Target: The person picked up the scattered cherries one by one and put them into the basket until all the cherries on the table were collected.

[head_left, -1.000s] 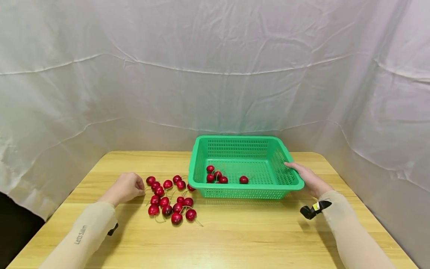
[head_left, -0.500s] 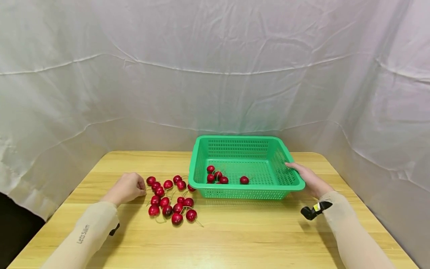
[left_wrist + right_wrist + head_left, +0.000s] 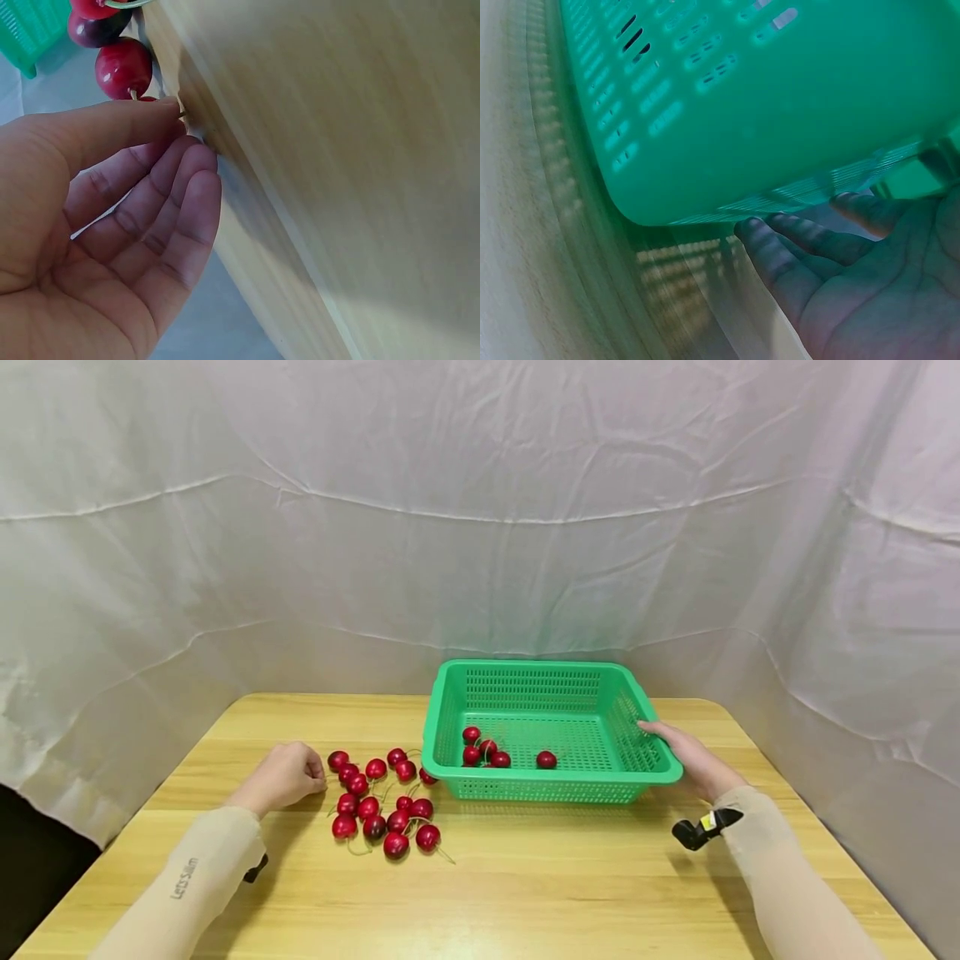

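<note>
In the slotted plastic basket (image 3: 555, 777) lie glossy, round cherries (image 3: 501, 760).

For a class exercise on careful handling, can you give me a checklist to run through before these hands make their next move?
1. Right hand on the green basket: ok; it grips the right end.
2. Left hand on a cherry stem: ok; thumb and finger appear to pinch it.
3. Basket opening facing up: ok.
4. Room inside: ok; a few cherries lie there, with bare space around.
5. Cherries on the table well spaced: not ok; many lie crowded together.
6. Cherry by the basket's left end free of its wall: cannot tell; the basket partly hides it.
</note>
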Demonstrator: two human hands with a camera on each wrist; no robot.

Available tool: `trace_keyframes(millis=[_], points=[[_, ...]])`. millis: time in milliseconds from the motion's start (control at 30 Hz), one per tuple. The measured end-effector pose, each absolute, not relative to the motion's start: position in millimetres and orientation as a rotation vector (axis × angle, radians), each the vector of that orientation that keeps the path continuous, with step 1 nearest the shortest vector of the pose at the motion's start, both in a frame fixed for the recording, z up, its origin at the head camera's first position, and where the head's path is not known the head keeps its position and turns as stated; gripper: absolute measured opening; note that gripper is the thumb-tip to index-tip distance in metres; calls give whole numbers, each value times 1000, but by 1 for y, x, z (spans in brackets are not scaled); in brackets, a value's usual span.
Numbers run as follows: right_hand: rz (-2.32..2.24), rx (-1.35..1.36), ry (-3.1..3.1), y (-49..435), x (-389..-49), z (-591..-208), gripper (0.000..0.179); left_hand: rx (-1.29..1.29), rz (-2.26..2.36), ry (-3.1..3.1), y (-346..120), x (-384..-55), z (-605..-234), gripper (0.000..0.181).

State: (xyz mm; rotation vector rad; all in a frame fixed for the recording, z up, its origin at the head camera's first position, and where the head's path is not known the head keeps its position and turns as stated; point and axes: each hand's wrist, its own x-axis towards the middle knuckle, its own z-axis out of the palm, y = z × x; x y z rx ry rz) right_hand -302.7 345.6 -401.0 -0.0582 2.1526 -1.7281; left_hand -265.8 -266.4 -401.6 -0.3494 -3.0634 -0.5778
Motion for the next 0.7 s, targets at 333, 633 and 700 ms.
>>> trace_keyframes(millis=[333, 633, 700], points=[[-1728, -61, 2146, 346, -302, -401, 83, -298, -782, -3084, -272, -261, -395, 8], [-1735, -96, 2127, 347, -303, -401, 81, -316, -864, -3038, -275, -260, -383, 4], [-1731, -95, 2129, 347, -303, -401, 82, -333, -864, -3025, -276, -260, -380, 4]])
